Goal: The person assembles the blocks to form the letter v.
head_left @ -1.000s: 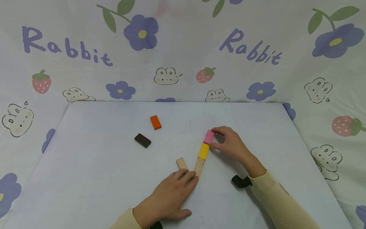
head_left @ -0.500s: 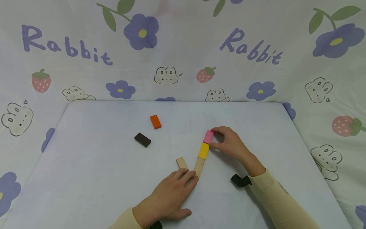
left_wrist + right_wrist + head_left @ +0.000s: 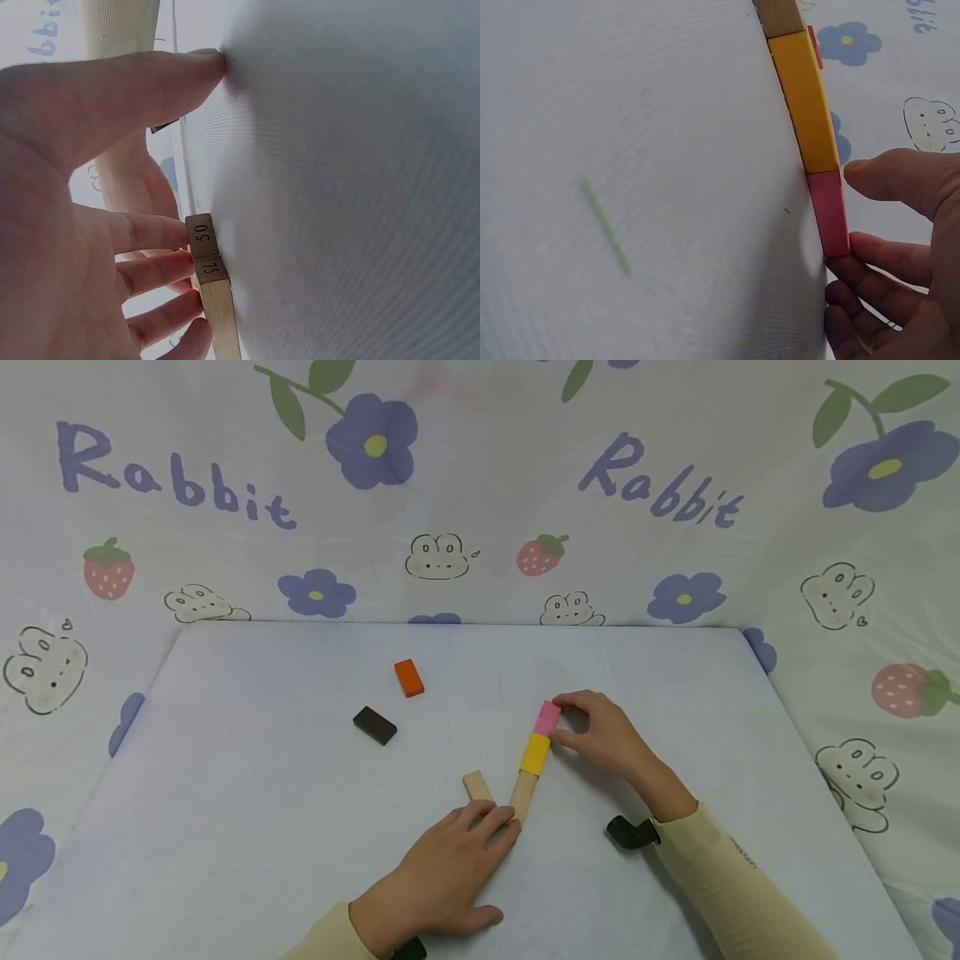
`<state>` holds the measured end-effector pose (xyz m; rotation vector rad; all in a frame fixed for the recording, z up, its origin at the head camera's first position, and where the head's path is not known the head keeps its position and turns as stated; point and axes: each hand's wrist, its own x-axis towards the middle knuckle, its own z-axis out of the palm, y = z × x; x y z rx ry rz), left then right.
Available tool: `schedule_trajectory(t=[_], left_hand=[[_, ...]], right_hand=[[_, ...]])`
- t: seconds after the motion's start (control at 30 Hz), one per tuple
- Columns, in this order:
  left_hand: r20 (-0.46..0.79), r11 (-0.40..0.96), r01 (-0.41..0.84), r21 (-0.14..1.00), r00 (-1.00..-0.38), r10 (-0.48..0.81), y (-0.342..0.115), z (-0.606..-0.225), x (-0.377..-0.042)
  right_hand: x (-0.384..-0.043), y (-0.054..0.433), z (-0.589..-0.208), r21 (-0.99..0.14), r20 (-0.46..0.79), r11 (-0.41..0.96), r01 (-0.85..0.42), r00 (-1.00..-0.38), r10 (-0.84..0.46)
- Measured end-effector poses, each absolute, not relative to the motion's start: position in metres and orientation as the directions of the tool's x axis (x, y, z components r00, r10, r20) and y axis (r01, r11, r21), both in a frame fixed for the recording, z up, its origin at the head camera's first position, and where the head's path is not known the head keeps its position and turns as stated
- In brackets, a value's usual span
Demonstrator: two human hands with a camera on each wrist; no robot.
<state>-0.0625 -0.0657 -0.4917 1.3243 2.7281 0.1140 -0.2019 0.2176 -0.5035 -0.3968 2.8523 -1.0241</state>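
My right hand [image 3: 603,735] holds the pink block [image 3: 547,718], forefinger at its far end and thumb by the end that meets the yellow block [image 3: 535,754]. In the right wrist view the pink block [image 3: 829,214] and yellow block [image 3: 806,101] lie end to end. A plain wooden block [image 3: 522,796] continues this line towards me. My left hand [image 3: 457,868] rests with fingers extended over the near ends of that block and a second slanting wooden block [image 3: 477,786]. Two wooden end faces [image 3: 202,236], marked with numbers, touch its fingertips in the left wrist view.
An orange block [image 3: 409,678] and a dark brown block [image 3: 375,725] lie apart on the white table [image 3: 247,802], left of the row. A patterned cloth [image 3: 480,485] hangs behind the table's far edge. Black wrist pieces [image 3: 632,833] show below the sleeves.
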Motion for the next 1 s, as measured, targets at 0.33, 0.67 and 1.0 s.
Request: schedule_trajectory(t=[0.33, 0.67, 1.0], left_hand=[[-0.067, 0.614, 0.782, 0.109, -0.611, 0.789, -0.0656, -0.4900, -0.0627], [-0.070, 0.615, 0.779, 0.121, -0.611, 0.788, -0.0653, -0.4905, -0.0632], [-0.045, 0.601, 0.794, 0.095, -0.599, 0.799, -0.0659, -0.4889, -0.0669]], right_hand=[[-0.2022, 0.2180, -0.5038, -0.641, 0.004, 0.739, -0.208, -0.964, -0.268], [-0.2019, 0.2178, -0.5023, -0.651, 0.003, 0.730, -0.206, -0.963, -0.270], [-0.2015, 0.2191, -0.5035, -0.672, 0.006, 0.714, -0.195, -0.966, -0.258]])
